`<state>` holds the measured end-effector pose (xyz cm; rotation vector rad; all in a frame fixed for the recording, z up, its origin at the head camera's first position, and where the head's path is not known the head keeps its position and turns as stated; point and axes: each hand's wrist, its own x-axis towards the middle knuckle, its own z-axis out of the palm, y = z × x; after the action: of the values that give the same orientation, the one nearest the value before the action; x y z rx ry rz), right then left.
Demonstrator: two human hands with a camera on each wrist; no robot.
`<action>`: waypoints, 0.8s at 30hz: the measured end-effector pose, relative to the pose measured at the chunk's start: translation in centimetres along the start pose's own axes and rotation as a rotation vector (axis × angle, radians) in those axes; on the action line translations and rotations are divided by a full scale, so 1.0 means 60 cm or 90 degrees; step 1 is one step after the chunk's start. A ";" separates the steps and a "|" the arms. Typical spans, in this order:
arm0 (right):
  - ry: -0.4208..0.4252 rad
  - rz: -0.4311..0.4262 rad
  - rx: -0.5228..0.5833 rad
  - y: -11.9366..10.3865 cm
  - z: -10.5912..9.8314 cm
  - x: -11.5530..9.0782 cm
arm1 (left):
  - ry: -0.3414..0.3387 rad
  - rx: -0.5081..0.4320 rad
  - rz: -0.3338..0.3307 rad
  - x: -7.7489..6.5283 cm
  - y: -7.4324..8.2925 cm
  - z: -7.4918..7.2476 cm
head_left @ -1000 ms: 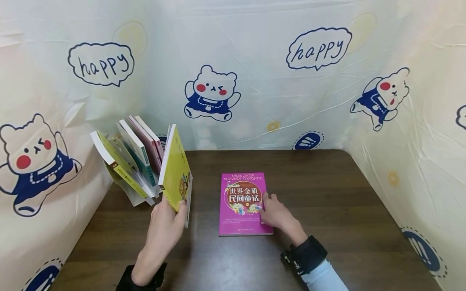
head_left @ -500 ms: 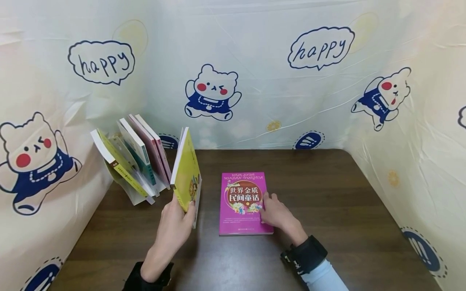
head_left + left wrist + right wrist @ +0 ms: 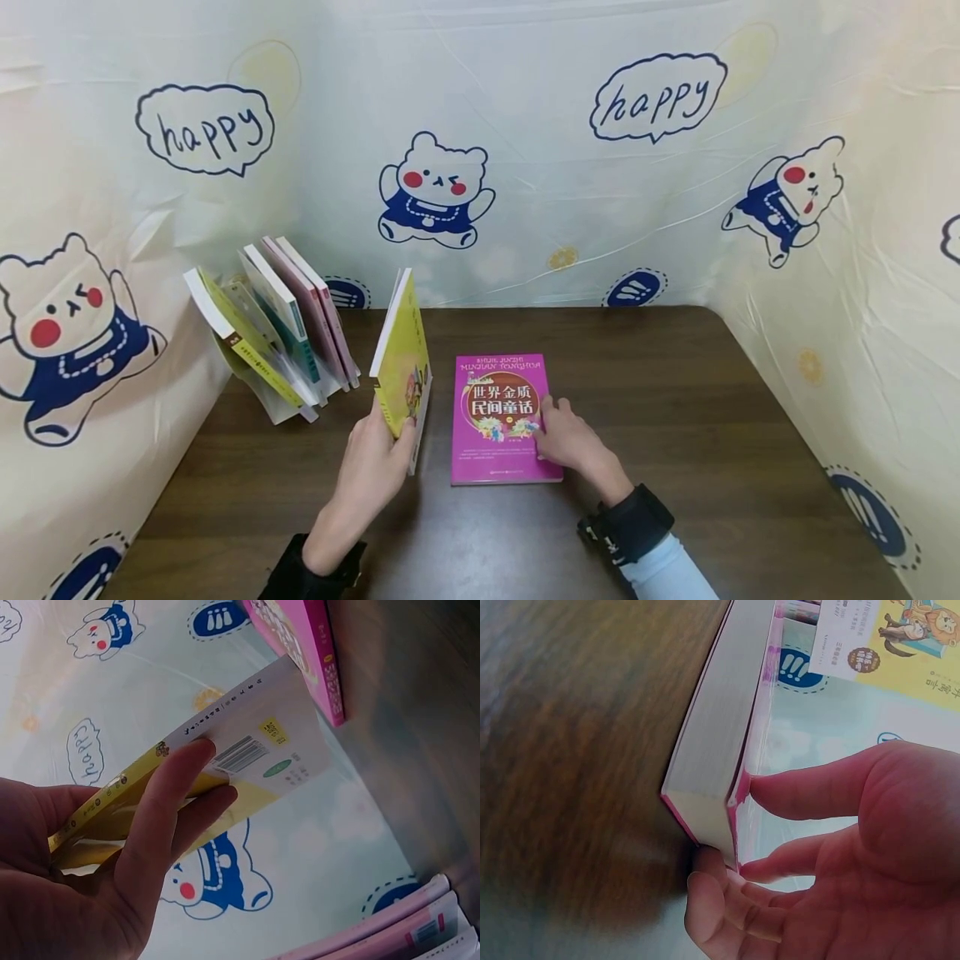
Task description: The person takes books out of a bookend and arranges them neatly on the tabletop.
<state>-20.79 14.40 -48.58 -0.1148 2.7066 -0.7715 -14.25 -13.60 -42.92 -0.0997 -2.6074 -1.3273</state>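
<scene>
My left hand point(image 3: 375, 458) grips the lower end of a yellow book point(image 3: 405, 358), held on edge above the table, thumb on one cover and fingers on the other. In the left wrist view its white back cover with a barcode point(image 3: 240, 754) shows beside the fingers. Flat on the table, to the right of it, lies a pink book point(image 3: 495, 462) with Chinese lettering. My right hand point(image 3: 573, 437) holds this book's right edge. The right wrist view shows the thumb point(image 3: 810, 787) on the cover and other fingers curled at the page edge.
Several books point(image 3: 277, 325) stand leaning in a row at the back left of the brown wooden table point(image 3: 660, 400). A pale printed sheet point(image 3: 555, 192) with bears and "happy" bubbles encloses the table at the back and sides.
My left hand has carried the yellow book to the right, away from the leaning row and closer to the pink book. The right hand and the pink book have stayed in place.
</scene>
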 end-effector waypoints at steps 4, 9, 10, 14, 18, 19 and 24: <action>0.001 -0.002 0.004 0.000 0.000 -0.001 | -0.001 0.000 0.017 -0.001 0.002 0.005; 0.001 -0.003 0.001 -0.001 0.000 -0.001 | -0.007 -0.002 0.024 -0.002 0.003 0.008; 0.001 -0.003 0.000 -0.001 0.000 -0.001 | -0.010 -0.005 0.024 -0.002 0.003 0.009; 0.001 -0.003 -0.003 -0.001 0.000 -0.001 | -0.023 -0.014 0.027 -0.001 0.005 0.010; 0.004 -0.002 -0.005 -0.002 0.000 -0.002 | -0.039 -0.025 0.022 0.000 0.006 0.011; 0.005 -0.001 -0.006 -0.002 0.001 -0.002 | -0.042 -0.026 0.020 0.000 0.006 0.011; 0.014 -0.005 -0.017 -0.003 0.001 0.000 | -0.048 -0.036 0.023 0.002 0.008 0.012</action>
<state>-20.77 14.18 -48.54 -0.1246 2.7400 -0.7431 -14.42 -12.74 -42.94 -0.2094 -2.6169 -1.4105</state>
